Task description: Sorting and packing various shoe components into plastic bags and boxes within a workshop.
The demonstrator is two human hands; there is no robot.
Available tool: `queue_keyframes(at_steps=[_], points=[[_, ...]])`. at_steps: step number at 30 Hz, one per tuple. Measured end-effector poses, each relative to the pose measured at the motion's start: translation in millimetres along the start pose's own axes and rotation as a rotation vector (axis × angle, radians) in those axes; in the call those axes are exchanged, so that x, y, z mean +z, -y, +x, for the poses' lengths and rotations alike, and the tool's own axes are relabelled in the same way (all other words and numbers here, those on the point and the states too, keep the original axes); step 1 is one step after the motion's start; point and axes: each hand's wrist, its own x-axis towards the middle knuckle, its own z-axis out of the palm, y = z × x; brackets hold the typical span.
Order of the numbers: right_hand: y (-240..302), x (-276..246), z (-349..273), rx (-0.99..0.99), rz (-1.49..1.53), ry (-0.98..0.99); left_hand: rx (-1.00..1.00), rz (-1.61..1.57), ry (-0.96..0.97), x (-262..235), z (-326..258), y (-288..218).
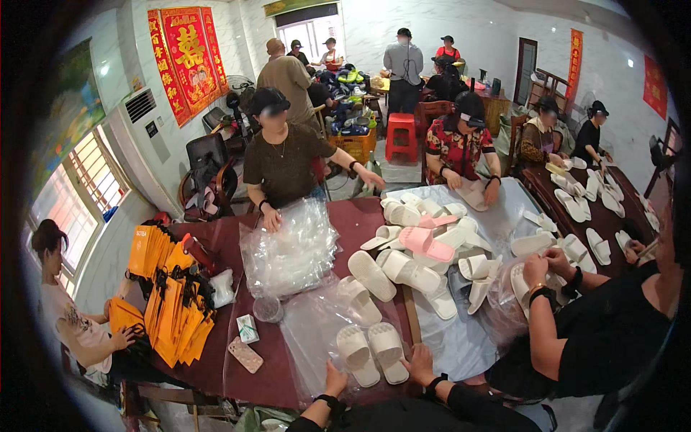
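A pair of white slippers (372, 351) lies side by side inside a clear plastic bag (317, 338) at the near edge of the dark red table (360, 219). My left hand (335, 378) rests on the bag's near edge, just left of the slippers. On the right of the pair, my right hand (419, 362) touches the bag with fingers spread. Both wrists wear dark bands.
A heap of white and pink slippers (425, 252) fills the table's middle. A stack of clear bags (291, 252) sits under a facing person's hand. Orange bags (169, 288), a phone (245, 354) and a small box (247, 328) lie left. Several people work around.
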Motion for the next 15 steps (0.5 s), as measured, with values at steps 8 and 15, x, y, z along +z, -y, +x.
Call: queue_keyframes(at_steps=[8, 15], points=[[-13, 22, 25, 0.095, 0.059, 0.208, -0.118, -0.110, 0.258, 32, 25, 51], [-5, 19, 19, 0.051, 0.143, 0.247, -0.275, -0.419, 0.466, 19, 18, 69]])
